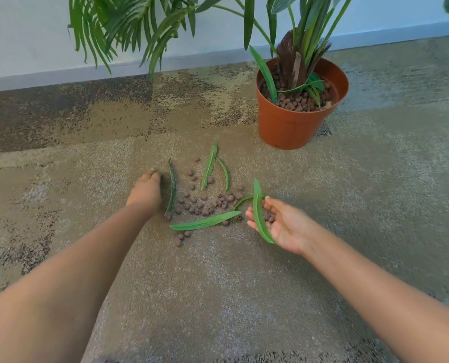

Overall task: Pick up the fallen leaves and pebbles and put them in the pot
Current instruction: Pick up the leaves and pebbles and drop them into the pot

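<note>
An orange plastic pot (289, 127) with a palm-like plant and brown pebbles stands on the carpet at upper right. In front of it lie several green leaves, such as a long one (205, 222), and several scattered brown pebbles (199, 205). My left hand (146, 191) rests fingers-down on the carpet just left of a dark curved leaf (172, 189). My right hand (278, 224) is palm-up and cupped, with a green leaf (260, 213) across its fingers and a few pebbles (269, 217) in the palm.
Mottled brown and grey carpet (218, 297) covers the floor. A pale wall with a baseboard (61, 77) runs along the back. Long palm fronds (129, 27) hang over the upper left area.
</note>
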`<state>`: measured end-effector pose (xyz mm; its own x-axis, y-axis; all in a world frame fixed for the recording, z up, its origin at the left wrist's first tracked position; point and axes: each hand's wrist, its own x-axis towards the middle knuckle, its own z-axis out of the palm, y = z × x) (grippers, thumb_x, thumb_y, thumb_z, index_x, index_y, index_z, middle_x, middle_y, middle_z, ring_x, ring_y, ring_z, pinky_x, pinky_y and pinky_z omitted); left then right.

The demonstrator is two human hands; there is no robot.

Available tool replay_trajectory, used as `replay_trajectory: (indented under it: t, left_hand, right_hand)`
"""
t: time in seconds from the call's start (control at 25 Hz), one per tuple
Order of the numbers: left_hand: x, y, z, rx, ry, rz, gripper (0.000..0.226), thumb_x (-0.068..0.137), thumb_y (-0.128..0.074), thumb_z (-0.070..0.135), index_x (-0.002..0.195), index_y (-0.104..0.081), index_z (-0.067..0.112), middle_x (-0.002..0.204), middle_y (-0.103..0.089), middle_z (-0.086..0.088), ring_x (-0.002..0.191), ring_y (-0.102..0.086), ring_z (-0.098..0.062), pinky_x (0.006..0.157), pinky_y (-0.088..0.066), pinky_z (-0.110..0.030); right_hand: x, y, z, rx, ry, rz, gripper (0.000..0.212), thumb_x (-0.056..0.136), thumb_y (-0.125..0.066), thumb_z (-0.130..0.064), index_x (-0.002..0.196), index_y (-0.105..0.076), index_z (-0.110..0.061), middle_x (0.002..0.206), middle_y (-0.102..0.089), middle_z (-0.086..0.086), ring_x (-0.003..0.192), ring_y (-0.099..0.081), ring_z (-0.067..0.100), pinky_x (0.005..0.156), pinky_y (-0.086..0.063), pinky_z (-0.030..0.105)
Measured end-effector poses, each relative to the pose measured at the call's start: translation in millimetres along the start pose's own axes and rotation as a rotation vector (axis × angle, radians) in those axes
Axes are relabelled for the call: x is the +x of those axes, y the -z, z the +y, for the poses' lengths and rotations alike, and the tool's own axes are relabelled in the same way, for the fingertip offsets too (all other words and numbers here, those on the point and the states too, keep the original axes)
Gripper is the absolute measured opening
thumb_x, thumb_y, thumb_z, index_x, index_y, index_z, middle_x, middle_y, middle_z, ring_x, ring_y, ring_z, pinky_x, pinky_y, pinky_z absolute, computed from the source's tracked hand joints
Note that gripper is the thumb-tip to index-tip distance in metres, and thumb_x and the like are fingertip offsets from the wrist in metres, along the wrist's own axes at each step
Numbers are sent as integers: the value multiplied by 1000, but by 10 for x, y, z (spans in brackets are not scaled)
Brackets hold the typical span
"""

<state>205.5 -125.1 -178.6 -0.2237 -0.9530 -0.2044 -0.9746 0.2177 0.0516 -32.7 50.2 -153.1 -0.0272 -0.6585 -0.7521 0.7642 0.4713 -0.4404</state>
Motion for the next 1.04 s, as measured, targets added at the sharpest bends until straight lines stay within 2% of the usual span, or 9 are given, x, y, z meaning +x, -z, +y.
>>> replay_trajectory:
  t: [0.08,0.12,0.24,0.4,0.48,0.68,0.8,0.92,1.04]
  left_hand:
    - [53,57,-58,81,-106,62,47,82,-44,-15,124,-49,5,123,-50,-17,109,-52,-34,90,-49,-42]
    - [78,92,-90,108,-162,70,38,82,-45,-14,114,-54,4,110,-53,-16,97,-55,-33,81,-51,-41]
    - [71,119,-229,-6,-176,45,15,86,-50,-3,98,-57,4,100,-54,-15,83,-53,-28,74,-47,-39]
    - [-208,-35,-311,-263,-159,-18,14,87,-59,10,100,-65,11,99,-55,-7,84,-52,-19,76,-45,-31]
    - [-324,-118,-296,-335,-166,23,14,86,-61,10,97,-67,12,98,-55,-7,85,-51,-16,78,-44,-28]
    - [-360,-227,-215,-345,-35,99,16,86,-55,-1,95,-66,6,99,-53,-12,91,-53,-24,87,-42,-32]
    - [-385,-122,-47,-388,30,200,13,87,-53,0,94,-63,5,94,-53,-10,90,-55,-28,80,-41,-31]
    - [-556,50,506,-482,-132,269,15,89,-55,11,101,-63,8,97,-56,-5,89,-57,-19,83,-48,-28]
    - [-928,130,1212,-607,-407,227,20,86,-59,8,104,-67,10,103,-63,-4,92,-57,-12,87,-47,-24]
  right_hand:
    - [6,-21,-36,13,30,-8,23,97,-42,-18,103,-57,-1,97,-66,20,86,-68,25,70,-60,36]
    - [13,-17,-59,25,54,-6,23,97,-42,-17,105,-57,-1,96,-66,19,86,-69,25,71,-60,36]
    - [19,27,-90,61,108,-3,24,97,-42,-16,111,-55,-1,95,-67,19,85,-69,24,70,-60,35]
    - [21,87,-76,90,119,8,23,98,-40,-18,107,-55,-3,99,-66,19,90,-68,25,75,-58,36]
    - [17,83,-76,88,113,-6,24,98,-39,-19,105,-56,-4,102,-65,19,91,-67,25,78,-56,36]
    - [-9,70,-20,69,78,-19,29,98,-40,-21,115,-53,-2,110,-63,21,96,-66,27,79,-55,36]
    - [-40,81,-2,63,56,-36,36,98,-38,-30,114,-54,-2,112,-63,22,99,-65,29,79,-55,36]
    - [-44,106,-10,49,47,-62,43,98,-33,-38,115,-53,-4,112,-63,21,100,-64,29,82,-53,38]
    - [-33,93,12,65,34,-85,48,97,-32,-44,116,-54,-6,109,-63,16,98,-63,26,84,-52,39]
